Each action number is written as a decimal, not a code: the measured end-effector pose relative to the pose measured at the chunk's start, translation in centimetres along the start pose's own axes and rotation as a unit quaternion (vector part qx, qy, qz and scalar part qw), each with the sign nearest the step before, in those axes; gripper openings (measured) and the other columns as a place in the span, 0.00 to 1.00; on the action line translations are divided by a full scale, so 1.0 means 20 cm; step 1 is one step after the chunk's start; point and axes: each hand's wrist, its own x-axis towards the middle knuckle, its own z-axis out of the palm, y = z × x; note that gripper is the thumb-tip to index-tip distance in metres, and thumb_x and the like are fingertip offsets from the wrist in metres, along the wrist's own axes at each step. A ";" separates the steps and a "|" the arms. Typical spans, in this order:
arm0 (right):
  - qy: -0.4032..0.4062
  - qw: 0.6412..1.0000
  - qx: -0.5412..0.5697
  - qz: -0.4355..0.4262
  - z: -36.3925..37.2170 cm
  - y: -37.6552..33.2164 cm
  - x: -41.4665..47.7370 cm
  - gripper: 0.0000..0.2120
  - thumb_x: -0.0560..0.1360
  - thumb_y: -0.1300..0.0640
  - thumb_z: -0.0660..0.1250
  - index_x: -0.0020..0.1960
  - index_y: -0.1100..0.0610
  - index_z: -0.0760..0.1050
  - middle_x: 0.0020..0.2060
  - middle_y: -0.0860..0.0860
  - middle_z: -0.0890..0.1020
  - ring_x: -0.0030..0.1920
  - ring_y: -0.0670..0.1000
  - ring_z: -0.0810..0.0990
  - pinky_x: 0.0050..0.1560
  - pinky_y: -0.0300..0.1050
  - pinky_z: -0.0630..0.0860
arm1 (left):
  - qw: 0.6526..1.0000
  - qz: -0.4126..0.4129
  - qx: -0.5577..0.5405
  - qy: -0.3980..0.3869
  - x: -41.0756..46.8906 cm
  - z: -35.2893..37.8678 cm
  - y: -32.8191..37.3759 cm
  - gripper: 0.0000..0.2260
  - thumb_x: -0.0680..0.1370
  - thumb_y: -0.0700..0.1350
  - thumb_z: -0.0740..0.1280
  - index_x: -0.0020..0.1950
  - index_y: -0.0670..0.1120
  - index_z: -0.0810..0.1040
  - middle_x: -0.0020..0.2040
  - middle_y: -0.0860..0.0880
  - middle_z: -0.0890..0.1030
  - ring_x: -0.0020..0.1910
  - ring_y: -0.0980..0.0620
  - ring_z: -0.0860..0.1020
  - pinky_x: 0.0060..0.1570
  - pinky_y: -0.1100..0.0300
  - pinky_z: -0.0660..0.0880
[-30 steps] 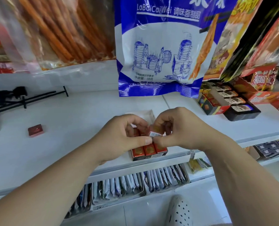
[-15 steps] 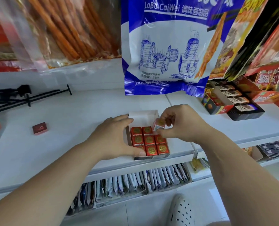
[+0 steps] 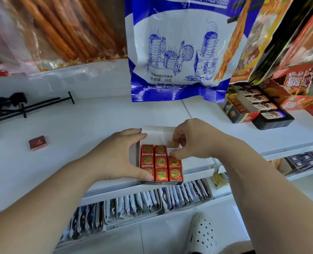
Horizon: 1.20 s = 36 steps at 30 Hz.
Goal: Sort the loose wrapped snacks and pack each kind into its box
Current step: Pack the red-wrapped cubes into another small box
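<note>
Pinching a red-foil snack square in our right grip, we hold it just over the box's vacant far-right slot; our left grip, fingers straight, braces the left wall.

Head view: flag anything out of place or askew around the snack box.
A loose red snack lies alone on the shelf, left of the box. The pinched snack in the right hand sits tilted, barcode side showing, unlike the flat packed snacks.
</note>
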 end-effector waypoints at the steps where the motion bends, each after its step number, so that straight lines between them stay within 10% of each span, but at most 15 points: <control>1: -0.001 1.000 -0.001 0.010 0.00 0.00 0.01 0.11 0.64 0.45 0.76 0.41 0.49 0.80 0.35 0.44 0.80 0.36 0.46 0.78 0.37 0.44 0.77 | 1.000 -0.001 -0.001 -0.001 0.00 0.00 0.00 0.56 0.55 0.71 0.76 0.78 0.61 0.56 0.78 0.63 0.53 0.75 0.59 0.58 0.74 0.52 0.61; 16: -0.070 0.996 0.046 -0.011 0.02 0.06 -0.04 0.11 0.77 0.45 0.66 0.57 0.46 0.82 0.49 0.41 0.83 0.49 0.44 0.80 0.54 0.46 0.78 | 0.997 0.003 0.027 -0.073 -0.05 -0.04 0.03 0.59 0.57 0.66 0.79 0.79 0.62 0.47 0.78 0.62 0.50 0.74 0.58 0.57 0.72 0.60 0.58; 25: -0.128 0.985 0.114 -0.005 0.02 0.04 -0.07 0.29 0.59 0.35 0.79 0.56 0.44 0.79 0.49 0.39 0.83 0.50 0.42 0.81 0.56 0.45 0.78 | 0.999 0.003 0.038 -0.007 -0.04 -0.01 0.03 0.58 0.55 0.67 0.79 0.79 0.60 0.53 0.78 0.60 0.56 0.68 0.58 0.64 0.70 0.60 0.64; 31: 0.028 0.996 0.063 0.051 -0.01 -0.02 -0.08 0.46 0.57 0.25 0.71 0.70 0.43 0.68 0.42 0.39 0.75 0.43 0.41 0.76 0.44 0.40 0.70 | 0.999 0.017 0.014 0.031 -0.05 0.00 0.01 0.56 0.54 0.71 0.76 0.78 0.64 0.53 0.74 0.63 0.59 0.60 0.62 0.67 0.63 0.62 0.68; 36: 0.164 0.986 0.009 -0.005 0.05 -0.17 -0.01 0.29 0.69 0.31 0.66 0.64 0.45 0.75 0.36 0.41 0.74 0.38 0.42 0.74 0.39 0.40 0.70 | 0.981 -0.004 0.005 0.196 -0.13 -0.08 -0.17 0.37 0.64 0.69 0.71 0.71 0.59 0.70 0.61 0.60 0.70 0.46 0.61 0.72 0.47 0.67 0.68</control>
